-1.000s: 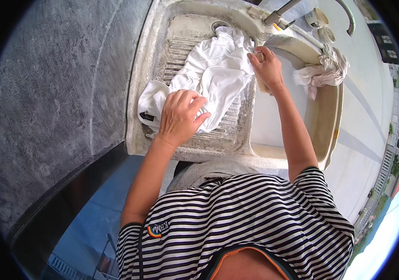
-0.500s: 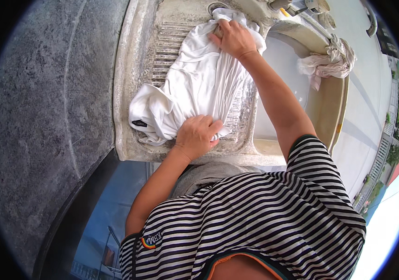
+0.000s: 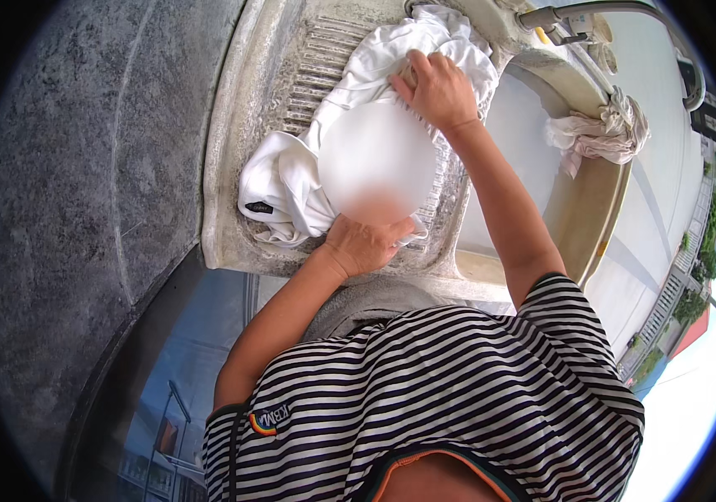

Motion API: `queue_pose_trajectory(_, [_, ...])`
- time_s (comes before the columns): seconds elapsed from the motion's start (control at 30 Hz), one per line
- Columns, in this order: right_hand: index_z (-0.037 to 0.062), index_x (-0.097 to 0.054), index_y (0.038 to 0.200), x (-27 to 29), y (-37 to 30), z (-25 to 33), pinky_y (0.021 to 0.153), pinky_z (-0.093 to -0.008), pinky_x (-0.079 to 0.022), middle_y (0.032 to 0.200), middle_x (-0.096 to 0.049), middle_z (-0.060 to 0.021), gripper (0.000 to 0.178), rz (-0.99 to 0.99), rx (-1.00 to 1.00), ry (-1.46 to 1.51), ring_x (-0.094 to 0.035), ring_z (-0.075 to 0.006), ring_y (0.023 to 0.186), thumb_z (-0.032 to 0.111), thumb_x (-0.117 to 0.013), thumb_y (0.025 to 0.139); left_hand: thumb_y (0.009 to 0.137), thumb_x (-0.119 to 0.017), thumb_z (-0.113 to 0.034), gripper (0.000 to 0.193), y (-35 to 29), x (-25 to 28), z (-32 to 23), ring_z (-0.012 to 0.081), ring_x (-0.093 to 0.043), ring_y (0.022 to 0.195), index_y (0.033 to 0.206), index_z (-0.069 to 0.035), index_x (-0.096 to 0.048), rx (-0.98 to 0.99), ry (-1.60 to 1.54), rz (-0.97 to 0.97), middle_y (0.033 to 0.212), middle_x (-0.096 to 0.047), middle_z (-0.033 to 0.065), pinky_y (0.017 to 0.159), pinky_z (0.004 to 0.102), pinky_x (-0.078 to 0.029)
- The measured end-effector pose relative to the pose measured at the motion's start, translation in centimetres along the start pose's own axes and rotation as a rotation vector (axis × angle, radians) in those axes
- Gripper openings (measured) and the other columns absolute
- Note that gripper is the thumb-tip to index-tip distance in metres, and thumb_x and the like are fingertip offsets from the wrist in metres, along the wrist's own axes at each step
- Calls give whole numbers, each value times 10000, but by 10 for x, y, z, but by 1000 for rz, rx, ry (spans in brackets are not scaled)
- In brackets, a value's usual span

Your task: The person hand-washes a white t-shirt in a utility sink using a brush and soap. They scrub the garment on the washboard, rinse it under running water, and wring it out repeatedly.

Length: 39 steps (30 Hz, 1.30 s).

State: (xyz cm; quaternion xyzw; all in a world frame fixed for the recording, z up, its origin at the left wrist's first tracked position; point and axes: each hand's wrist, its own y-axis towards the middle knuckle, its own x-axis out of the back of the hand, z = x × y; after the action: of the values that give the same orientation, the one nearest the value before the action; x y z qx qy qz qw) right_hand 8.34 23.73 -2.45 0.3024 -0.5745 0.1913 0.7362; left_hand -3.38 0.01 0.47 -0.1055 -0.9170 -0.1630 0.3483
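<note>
A white garment (image 3: 291,171) with a small dark label lies bunched along the ribbed washboard (image 3: 324,67) of a stone sink. My left hand (image 3: 365,244) is closed on its near edge, pinning it against the board; a blurred patch covers part of the fingers and the cloth's middle. Farther off, my right hand (image 3: 442,90) presses on the garment's upper part with curled fingers. Whatever may be under that palm is hidden.
Right of the washboard, a basin (image 3: 500,159) holds cloudy water. A pale wrung cloth (image 3: 605,130) hangs over its far right rim. A tap (image 3: 542,18) and hose stand at the back. A dark grey slab (image 3: 65,184) borders the left side.
The view has tilted slightly. My right hand now sits a little nearer on the garment, whose far end bunches farther beyond it. The left hand keeps its hold on the near edge.
</note>
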Motion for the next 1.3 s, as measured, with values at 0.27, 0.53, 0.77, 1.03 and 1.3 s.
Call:
queue_pose_trajectory(0.27, [120, -586, 1367, 69, 27, -5, 899, -414, -556, 1160, -714, -140, 551, 475, -404, 635, -700, -303, 974, 466, -603, 938, 676, -802, -15, 261, 14, 20, -7, 233, -576, 853, 870, -110, -655, 157, -212, -305, 910, -564, 24, 721, 362, -492])
queue_pose_trajectory(0.53, [2, -551, 1385, 146, -59, 39, 1018, -369, -475, 1229, -638, -127, 718, 446, -323, 1241, -610, -226, 1148, 490, -698, 879, 698, -843, -31, 647, 88, 79, -5, 285, -629, 984, 1288, -86, -582, -82, -153, -550, 1091, -599, 108, 843, 391, -545])
queue_pose_trajectory(0.77, [35, -650, 1217, 154, -38, -57, 822, -348, -544, 1052, -695, -131, 441, -196, -530, 1391, -670, -230, 894, 376, -668, 937, 784, -812, -245, 584, 42, 73, 13, 305, -656, 915, 1309, -102, -600, 216, 59, -108, 952, -640, 107, 846, 407, -498])
queue_pose_trajectory(1.03, [124, -607, 1270, 99, -89, 76, 812, -425, -519, 1099, -633, -113, 648, -149, -13, 208, -639, -312, 941, 351, -865, 721, 858, -610, -95, 317, -14, 13, -10, 221, -582, 772, 1156, -137, -707, -65, 376, -25, 816, -546, 34, 733, 370, -448])
queue_pose_trajectory(1.3, [74, -601, 1177, 1, 55, -16, 822, -489, -565, 1039, -677, -238, 585, 176, -288, -6, -690, -409, 970, 604, -600, 930, 849, -653, -131, 289, -1, -5, -14, 219, -605, 733, 1129, -122, -720, 33, 145, -40, 782, -559, 27, 668, 380, -482])
